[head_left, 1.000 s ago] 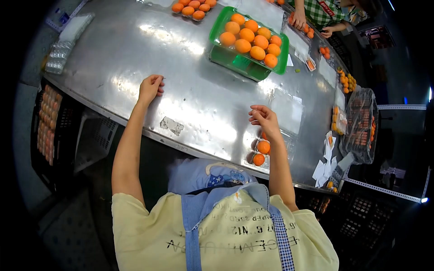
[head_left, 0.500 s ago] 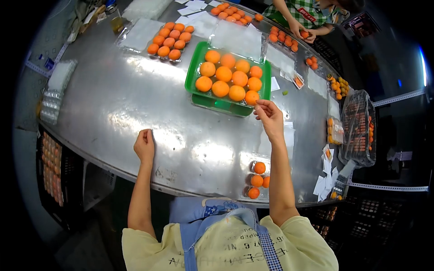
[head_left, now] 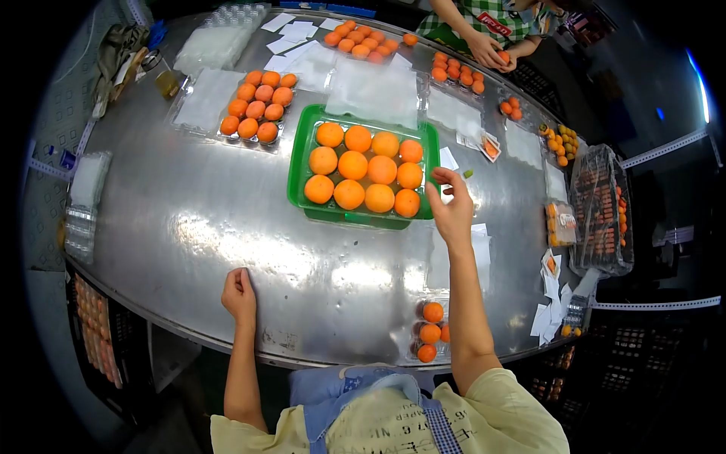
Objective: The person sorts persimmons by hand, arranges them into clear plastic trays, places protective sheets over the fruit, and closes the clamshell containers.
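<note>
A green tray (head_left: 297, 192) stands mid-table with a clear plastic fruit box (head_left: 364, 213) in it. Rows of oranges (head_left: 352, 165) fill the box, and its lid (head_left: 374, 94) is folded back on the far side. My right hand (head_left: 453, 210) is at the tray's right edge, thumb and fingers apart, with nothing in it. I cannot tell whether its fingertips touch the rim. Near the front edge of the table, my left hand (head_left: 239, 295) is curled into a loose fist, and nothing shows in it.
Another filled box (head_left: 257, 106) lies open at the back left. Several oranges sit in a box (head_left: 429, 333) by my right forearm. Stacked plastic boxes (head_left: 219, 41), paper cards (head_left: 299, 30) and a wrapped crate (head_left: 601, 208) line the sides. Across the table a person's hands (head_left: 495, 54) hold an orange.
The camera view has shifted, so the table sits lower in view. My right hand has gone from the box's near-right corner orange to the tray's right side, its thumb spreading. My left hand stays curled.
</note>
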Demonstrator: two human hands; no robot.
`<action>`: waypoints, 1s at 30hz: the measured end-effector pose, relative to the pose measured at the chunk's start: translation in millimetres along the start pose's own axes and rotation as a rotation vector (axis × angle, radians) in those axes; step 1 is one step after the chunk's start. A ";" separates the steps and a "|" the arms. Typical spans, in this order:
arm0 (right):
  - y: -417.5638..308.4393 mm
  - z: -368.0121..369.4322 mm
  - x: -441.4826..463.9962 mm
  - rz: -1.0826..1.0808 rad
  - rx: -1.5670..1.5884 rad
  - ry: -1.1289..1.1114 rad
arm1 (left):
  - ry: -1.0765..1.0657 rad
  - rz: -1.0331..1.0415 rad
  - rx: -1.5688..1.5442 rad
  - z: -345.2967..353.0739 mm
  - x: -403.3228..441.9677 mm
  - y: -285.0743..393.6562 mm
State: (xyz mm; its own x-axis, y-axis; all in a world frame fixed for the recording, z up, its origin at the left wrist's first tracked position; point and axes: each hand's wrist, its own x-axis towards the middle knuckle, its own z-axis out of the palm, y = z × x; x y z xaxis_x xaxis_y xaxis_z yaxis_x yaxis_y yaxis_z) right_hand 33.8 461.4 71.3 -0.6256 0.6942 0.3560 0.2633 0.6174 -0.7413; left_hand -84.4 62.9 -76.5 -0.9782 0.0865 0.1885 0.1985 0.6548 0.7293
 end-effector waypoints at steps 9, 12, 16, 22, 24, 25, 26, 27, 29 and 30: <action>-50.9 40.9 40.6 -0.311 -0.532 -0.287 | 0.023 0.027 0.037 3.4 3.3 2.1; -50.8 42.8 46.1 -0.414 -0.609 -0.395 | 0.028 0.013 0.044 2.4 -0.1 7.4; -45.2 47.0 53.9 -0.472 -0.600 -0.466 | 0.011 0.003 0.039 2.4 0.8 6.4; -52.0 45.4 69.2 -0.341 -0.599 -0.647 | -0.008 0.014 0.055 1.5 1.2 5.6; -49.6 47.2 66.9 -0.356 -0.555 -0.600 | 0.007 0.017 0.042 3.6 0.8 2.7; -50.7 48.1 65.6 -0.351 -0.560 -0.590 | 0.015 0.018 0.036 4.0 0.4 1.9; -52.2 48.5 64.1 -0.346 -0.566 -0.579 | 0.009 0.013 0.031 3.5 0.0 1.8; -53.0 48.6 62.9 -0.341 -0.572 -0.567 | 0.003 0.010 0.025 2.9 0.6 3.3; -52.1 50.3 61.1 -0.375 -0.565 -0.527 | -0.004 0.007 0.024 2.6 1.1 3.8; -51.9 50.7 60.1 -0.392 -0.562 -0.506 | -0.007 0.008 0.031 2.7 1.2 3.4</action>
State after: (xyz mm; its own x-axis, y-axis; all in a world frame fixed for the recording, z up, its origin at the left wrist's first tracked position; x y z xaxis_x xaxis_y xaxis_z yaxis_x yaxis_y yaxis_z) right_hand -54.7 452.3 102.4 -0.9652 0.2257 0.1319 0.2009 0.9634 -0.1776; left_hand -85.0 67.2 -75.6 -0.9771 0.0967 0.1896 0.2042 0.6768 0.7073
